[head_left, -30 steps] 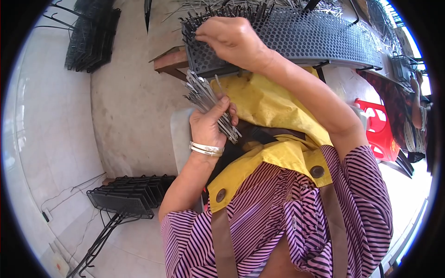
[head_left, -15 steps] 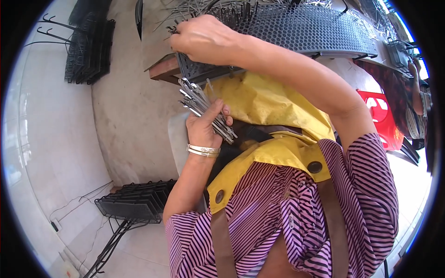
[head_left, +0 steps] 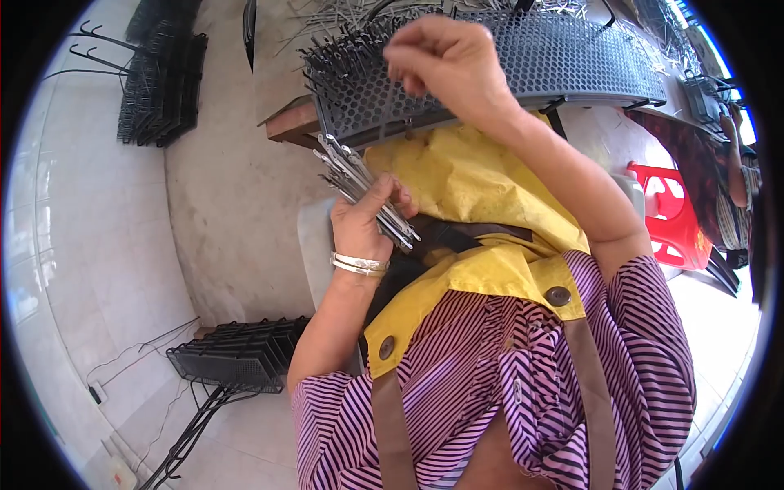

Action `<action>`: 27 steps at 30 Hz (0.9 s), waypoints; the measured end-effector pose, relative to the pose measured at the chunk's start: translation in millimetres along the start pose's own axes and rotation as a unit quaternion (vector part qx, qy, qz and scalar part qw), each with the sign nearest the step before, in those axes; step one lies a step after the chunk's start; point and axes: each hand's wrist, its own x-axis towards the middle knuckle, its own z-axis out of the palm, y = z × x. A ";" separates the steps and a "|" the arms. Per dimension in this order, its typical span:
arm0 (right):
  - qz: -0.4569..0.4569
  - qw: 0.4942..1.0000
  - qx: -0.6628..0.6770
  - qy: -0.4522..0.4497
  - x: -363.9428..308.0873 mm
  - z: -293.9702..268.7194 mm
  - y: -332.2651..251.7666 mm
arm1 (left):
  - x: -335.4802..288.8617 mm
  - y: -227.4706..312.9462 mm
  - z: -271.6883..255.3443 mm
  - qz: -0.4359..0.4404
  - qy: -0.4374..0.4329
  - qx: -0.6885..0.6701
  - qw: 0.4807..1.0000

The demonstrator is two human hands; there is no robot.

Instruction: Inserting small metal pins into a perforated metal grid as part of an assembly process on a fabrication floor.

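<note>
Reaching over rack edge [head_left: 371, 133]: right hand [head_left: 456, 64]

no readable lettering, no legible numbers, no readable signs (or labels)

I have the tray [head_left: 572, 57] ahead of me, a corner of the table [head_left: 294, 121] jutting left beneath it. Strips [head_left: 343, 55] crowd its left end; loose ones [head_left: 327, 18] lie behind. My left hand [head_left: 363, 224] and its bundle [head_left: 353, 171] sit nearer me, my right hand [head_left: 461, 65] above the tray. Racks [head_left: 233, 359] stand low on my left, a stool [head_left: 694, 245] to the right.
</note>
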 end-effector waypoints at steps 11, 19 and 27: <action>-0.455 0.859 -0.219 0.086 37.5 21.0 32.5 | -0.8 5.0 3.1 -0.041 -0.009 -0.049 0.998; -0.307 0.851 -0.426 0.003 19.1 29.1 39.7 | -0.5 5.9 2.1 -0.033 -0.032 -0.041 0.998; -0.332 0.842 -0.422 -0.050 25.4 37.7 25.9 | -0.2 -0.7 2.2 -0.041 -0.048 -0.027 0.998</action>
